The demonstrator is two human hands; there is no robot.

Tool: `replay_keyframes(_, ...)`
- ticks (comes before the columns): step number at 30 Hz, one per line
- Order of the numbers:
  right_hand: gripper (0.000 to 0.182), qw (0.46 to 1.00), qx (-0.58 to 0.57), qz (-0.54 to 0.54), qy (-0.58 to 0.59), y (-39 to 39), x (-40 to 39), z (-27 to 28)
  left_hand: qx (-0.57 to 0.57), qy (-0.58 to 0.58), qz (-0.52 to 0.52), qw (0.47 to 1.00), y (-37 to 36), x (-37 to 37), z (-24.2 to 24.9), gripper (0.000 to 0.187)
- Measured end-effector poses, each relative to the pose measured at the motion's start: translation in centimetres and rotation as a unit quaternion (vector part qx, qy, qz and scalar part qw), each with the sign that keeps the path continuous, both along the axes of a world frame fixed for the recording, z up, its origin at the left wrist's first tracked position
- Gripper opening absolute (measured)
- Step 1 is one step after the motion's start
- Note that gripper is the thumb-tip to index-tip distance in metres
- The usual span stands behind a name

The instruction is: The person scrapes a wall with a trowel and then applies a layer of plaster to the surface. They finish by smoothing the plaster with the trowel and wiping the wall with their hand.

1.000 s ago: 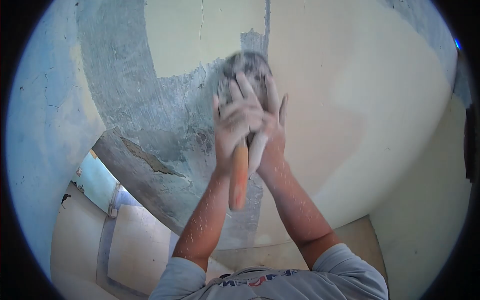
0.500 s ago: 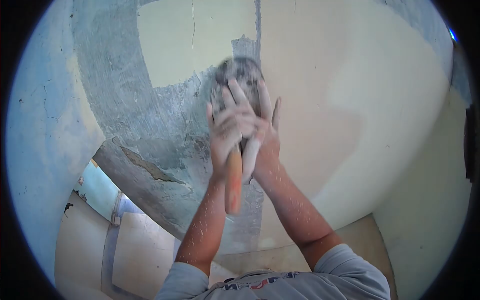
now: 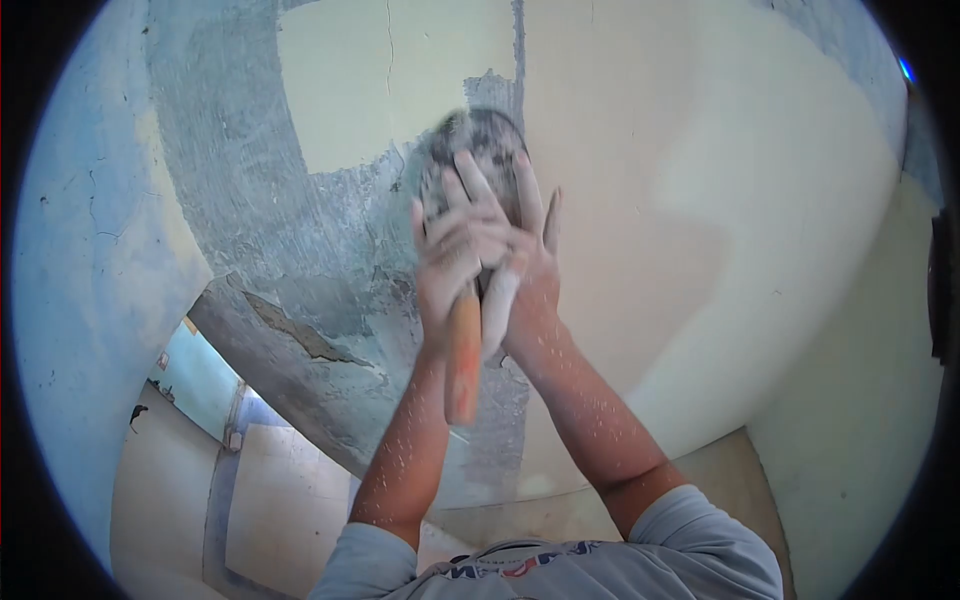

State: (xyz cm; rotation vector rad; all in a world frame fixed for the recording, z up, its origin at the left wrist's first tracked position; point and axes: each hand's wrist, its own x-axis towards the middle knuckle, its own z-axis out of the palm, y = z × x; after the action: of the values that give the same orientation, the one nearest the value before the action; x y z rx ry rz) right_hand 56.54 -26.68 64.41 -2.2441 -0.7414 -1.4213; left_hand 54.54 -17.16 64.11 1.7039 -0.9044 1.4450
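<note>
Both hands are on a dusty trowel with a dark, rounded blade [image 3: 492,132] and a wooden handle [image 3: 462,368] that points down toward me. My left hand [image 3: 452,262] presses over the tool, fingers bent across its middle where handle and blade meet. Overlapping it, my right hand [image 3: 532,262] grips from the right side with some fingers stretched up along the blade. White powder coats both hands and speckles the forearms. The blade lies against the plaster wall [image 3: 610,250], at the border of a rough grey patch [image 3: 350,240] and smooth cream plaster. Overlapping fingers hide where the handle joins.
A cracked, broken strip of plaster [image 3: 300,330] runs along the grey patch's lower left. A blue side wall [image 3: 80,260] stands at the left, with an opening below it. A pale wall [image 3: 850,400] bounds the right side, where a dark object [image 3: 940,290] hangs.
The trowel and both hands have shifted very slightly, the handle's end swinging a little left. The grip looks the same.
</note>
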Motion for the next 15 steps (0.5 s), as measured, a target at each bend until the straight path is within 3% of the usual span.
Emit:
replay_keyframes(3, 0.068, 1.0, 0.006, 0.004, -0.02, 0.1, 0.2, 1.9, 0.006, -0.023, -0.002, 1.0, 0.0, 0.1, 1.6, 0.011)
replay_keyframes(11, 0.065, 0.999, -0.006, -0.023, 0.024, 0.2, -0.3, -4.2, -0.012, 0.031, 0.025, 0.999, -0.2, -0.1, -5.7, 0.017)
replay_keyframes(13, 0.062, 0.999, 0.0, -0.041, 0.011, 0.5, -0.1, -3.0, -0.01, 0.013, 0.014, 1.0, 0.3, 0.5, -3.6, 0.017)
replay_keyframes(15, 0.065, 1.0, 0.016, 0.02, -0.004, 0.3, 0.1, 0.2, 0.0, -0.029, 0.005, 1.0, 0.3, 0.9, 0.0, 0.014)
